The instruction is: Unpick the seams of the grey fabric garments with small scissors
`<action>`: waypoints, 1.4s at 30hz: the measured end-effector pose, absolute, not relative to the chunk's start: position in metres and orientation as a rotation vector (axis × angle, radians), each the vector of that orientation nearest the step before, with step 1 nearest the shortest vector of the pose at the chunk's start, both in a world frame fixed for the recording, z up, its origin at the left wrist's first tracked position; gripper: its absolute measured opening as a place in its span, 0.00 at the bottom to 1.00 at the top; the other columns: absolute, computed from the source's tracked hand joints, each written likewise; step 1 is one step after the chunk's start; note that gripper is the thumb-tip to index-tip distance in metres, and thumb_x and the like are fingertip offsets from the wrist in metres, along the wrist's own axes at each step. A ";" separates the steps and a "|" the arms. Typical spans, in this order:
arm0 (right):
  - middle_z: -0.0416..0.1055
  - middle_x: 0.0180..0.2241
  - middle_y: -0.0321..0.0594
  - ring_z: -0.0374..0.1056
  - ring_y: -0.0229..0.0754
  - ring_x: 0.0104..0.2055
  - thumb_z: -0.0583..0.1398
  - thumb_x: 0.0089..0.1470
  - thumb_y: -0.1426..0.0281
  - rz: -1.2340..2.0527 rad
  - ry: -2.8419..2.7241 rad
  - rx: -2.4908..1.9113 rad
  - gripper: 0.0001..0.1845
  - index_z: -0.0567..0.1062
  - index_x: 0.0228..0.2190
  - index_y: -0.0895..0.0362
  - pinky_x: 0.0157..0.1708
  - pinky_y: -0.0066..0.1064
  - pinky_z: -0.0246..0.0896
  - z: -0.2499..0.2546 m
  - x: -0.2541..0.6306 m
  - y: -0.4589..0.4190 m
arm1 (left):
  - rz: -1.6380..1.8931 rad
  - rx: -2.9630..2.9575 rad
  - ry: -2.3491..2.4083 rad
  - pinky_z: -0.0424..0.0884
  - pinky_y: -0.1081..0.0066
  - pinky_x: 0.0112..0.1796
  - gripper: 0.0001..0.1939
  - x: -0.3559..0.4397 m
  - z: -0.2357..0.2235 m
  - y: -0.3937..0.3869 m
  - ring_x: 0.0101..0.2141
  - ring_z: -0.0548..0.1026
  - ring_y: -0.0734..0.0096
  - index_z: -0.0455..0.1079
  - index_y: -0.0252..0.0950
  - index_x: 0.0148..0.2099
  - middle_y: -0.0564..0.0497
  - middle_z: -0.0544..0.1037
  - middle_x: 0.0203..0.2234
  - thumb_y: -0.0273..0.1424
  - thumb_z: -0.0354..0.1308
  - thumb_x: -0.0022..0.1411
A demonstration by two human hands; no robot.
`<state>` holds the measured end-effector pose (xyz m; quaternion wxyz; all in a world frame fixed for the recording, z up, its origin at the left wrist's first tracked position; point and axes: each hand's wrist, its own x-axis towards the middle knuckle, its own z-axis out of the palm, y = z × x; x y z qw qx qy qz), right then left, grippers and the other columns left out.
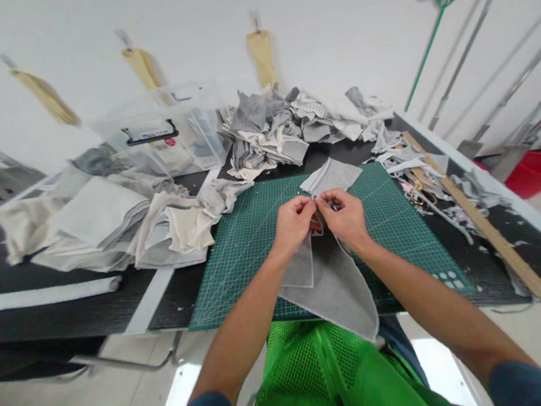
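A piece of grey fabric (334,274) hangs from both my hands over the front of the green cutting mat (240,239), its lower end past the table edge. My left hand (297,223) is closed, pinching the fabric's upper edge. Close beside it, my right hand (345,217) pinches the same edge, thumbs nearly touching. Something small and dark shows between the right fingers; I cannot make out what it is. Just beyond my fingertips, a folded light grey fabric piece (333,175) lies on the mat.
Fabric stacks (100,212) lie left, before a clear plastic box (170,136). A scrap heap (266,128) sits at the back. On the right are a wooden ruler (482,218), offcuts and scissors (416,194). A red bucket (538,176) stands beyond the table's right edge.
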<state>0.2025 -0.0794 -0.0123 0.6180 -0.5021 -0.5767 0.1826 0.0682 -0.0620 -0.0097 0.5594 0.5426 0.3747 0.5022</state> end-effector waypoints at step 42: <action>0.71 0.30 0.39 0.65 0.45 0.36 0.61 0.60 0.63 -0.061 -1.531 -1.191 0.08 0.75 0.33 0.53 0.39 0.37 0.62 0.004 0.266 -0.062 | 0.702 2.287 0.820 0.66 0.72 0.35 0.08 0.037 0.005 -0.059 0.31 0.72 0.72 0.73 0.35 0.33 0.54 0.76 0.27 0.35 0.63 0.56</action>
